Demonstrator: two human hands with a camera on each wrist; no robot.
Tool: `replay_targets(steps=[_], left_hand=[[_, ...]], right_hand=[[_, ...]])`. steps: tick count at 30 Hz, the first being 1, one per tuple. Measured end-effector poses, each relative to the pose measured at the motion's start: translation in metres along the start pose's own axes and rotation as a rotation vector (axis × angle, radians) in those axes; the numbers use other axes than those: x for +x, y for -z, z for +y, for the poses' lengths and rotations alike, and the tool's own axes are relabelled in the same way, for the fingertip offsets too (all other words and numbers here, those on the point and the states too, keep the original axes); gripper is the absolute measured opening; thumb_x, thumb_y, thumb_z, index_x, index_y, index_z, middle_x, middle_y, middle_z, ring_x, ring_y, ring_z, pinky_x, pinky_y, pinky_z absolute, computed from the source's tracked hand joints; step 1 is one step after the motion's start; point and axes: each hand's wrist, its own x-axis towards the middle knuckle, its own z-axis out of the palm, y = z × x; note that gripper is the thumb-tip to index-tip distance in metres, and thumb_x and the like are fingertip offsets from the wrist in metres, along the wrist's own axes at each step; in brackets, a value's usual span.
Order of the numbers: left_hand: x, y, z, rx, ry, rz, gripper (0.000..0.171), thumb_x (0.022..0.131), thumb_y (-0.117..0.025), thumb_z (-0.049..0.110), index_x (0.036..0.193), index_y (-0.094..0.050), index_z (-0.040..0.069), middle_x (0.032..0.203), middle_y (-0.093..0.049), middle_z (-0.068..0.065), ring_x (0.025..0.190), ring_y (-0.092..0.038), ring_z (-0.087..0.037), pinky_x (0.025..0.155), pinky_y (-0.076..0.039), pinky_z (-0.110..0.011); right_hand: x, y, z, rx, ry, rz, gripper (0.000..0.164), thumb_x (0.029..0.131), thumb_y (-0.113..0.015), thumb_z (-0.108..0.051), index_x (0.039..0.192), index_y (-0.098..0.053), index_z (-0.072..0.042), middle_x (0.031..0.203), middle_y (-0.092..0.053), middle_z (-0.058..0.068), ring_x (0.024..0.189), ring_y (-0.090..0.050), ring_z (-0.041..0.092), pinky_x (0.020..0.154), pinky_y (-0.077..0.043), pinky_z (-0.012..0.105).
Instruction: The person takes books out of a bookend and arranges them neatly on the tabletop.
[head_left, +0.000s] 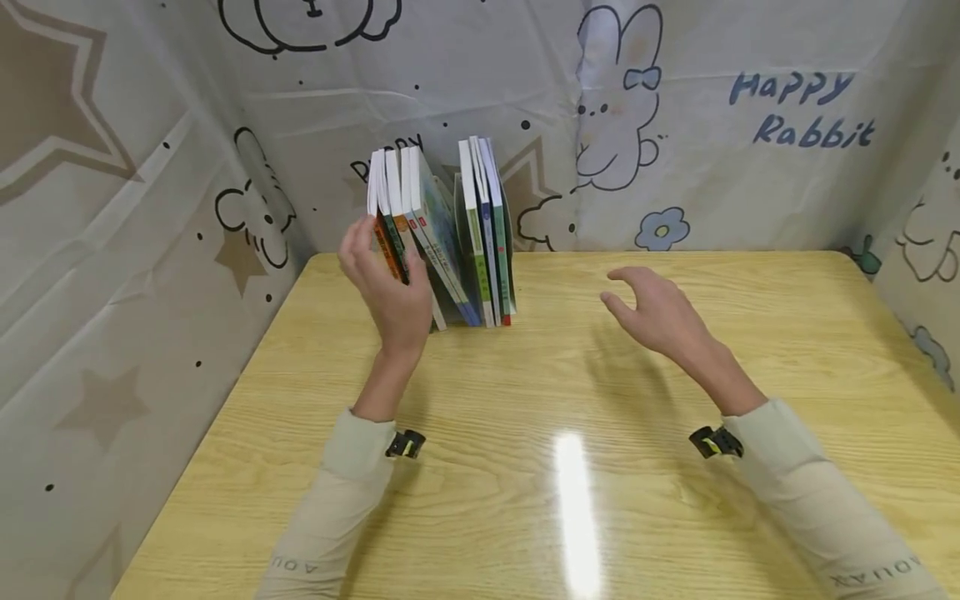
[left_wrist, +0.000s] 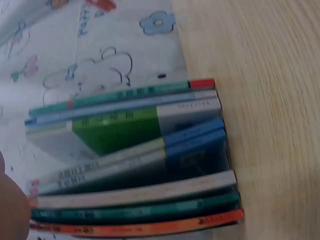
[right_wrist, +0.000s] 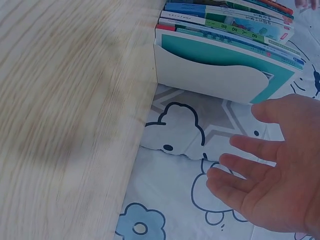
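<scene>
My left hand (head_left: 397, 304) reaches up beside the left group of books, its fingers and thumb spread around the near spines. An orange-spined book (left_wrist: 150, 229), a dark green one (left_wrist: 150, 209) and a pale one (left_wrist: 150, 194) stand at this end. Two blue-and-white books (head_left: 442, 258) lean beside them. On the right, a green-and-white book (head_left: 477, 250) and a teal book (head_left: 501, 250) stand more upright, against a white holder panel (right_wrist: 205, 75) with a wavy edge. My right hand (head_left: 660, 312) hovers apart to the right of the books, fingers spread and holding nothing.
The books stand near the back left of a light wooden table (head_left: 487, 467). Behind it hangs a printed cloth (head_left: 487, 83) with cartoon animals, and more cloth covers the left and right sides. A glare strip lies across the table's front.
</scene>
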Motion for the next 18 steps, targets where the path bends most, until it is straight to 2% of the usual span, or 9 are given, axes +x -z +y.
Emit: replay_targets(steps=[4, 7, 10, 14, 18], left_hand=[[0.003, 0.008, -0.013, 0.004, 0.170, -0.052, 0.047, 0.096, -0.055, 0.001, 0.141, -0.043, -0.006, 0.140, -0.042, -0.021, 0.131, -0.041, -0.022, 0.111, -0.036, -0.037], [0.002, 0.009, -0.019, -0.029, 0.256, -0.099, 0.047, 0.096, -0.055, -0.001, 0.142, -0.043, -0.007, 0.137, -0.046, -0.020, 0.127, -0.046, -0.024, 0.108, -0.039, -0.031], [-0.001, 0.009, -0.026, -0.034, 0.291, -0.125, 0.046, 0.095, -0.055, -0.005, 0.140, -0.046, -0.007, 0.130, -0.051, -0.022, 0.121, -0.052, -0.027, 0.103, -0.045, -0.029], [-0.006, 0.009, -0.035, 0.028, 0.278, -0.152, 0.045, 0.093, -0.056, -0.007, 0.138, -0.050, -0.007, 0.124, -0.057, -0.024, 0.115, -0.056, -0.030, 0.096, -0.051, -0.034], [-0.009, 0.011, -0.041, 0.057, 0.304, -0.185, 0.044, 0.092, -0.058, -0.005, 0.136, -0.054, -0.007, 0.121, -0.058, -0.023, 0.114, -0.058, -0.031, 0.093, -0.053, -0.038]], right_hand=[[0.000, 0.000, 0.000, 0.003, 0.005, -0.006, 0.049, 0.105, -0.051, -0.031, 0.141, -0.050, 0.003, 0.144, -0.048, 0.023, 0.134, -0.041, 0.042, 0.107, -0.034, 0.059], [0.000, 0.000, 0.002, -0.006, 0.006, -0.005, 0.049, 0.105, -0.051, -0.031, 0.140, -0.051, 0.003, 0.144, -0.048, 0.024, 0.134, -0.041, 0.042, 0.107, -0.034, 0.059], [0.000, 0.000, 0.003, -0.009, 0.011, -0.005, 0.048, 0.105, -0.051, -0.030, 0.139, -0.052, 0.004, 0.143, -0.048, 0.024, 0.133, -0.041, 0.043, 0.107, -0.034, 0.059], [-0.001, 0.000, 0.004, -0.008, 0.014, -0.009, 0.046, 0.105, -0.052, -0.029, 0.137, -0.053, 0.004, 0.143, -0.049, 0.024, 0.133, -0.042, 0.042, 0.106, -0.035, 0.059], [-0.003, 0.001, 0.006, -0.011, 0.011, -0.010, 0.044, 0.105, -0.052, -0.028, 0.136, -0.054, 0.003, 0.142, -0.050, 0.024, 0.132, -0.043, 0.043, 0.106, -0.036, 0.059]])
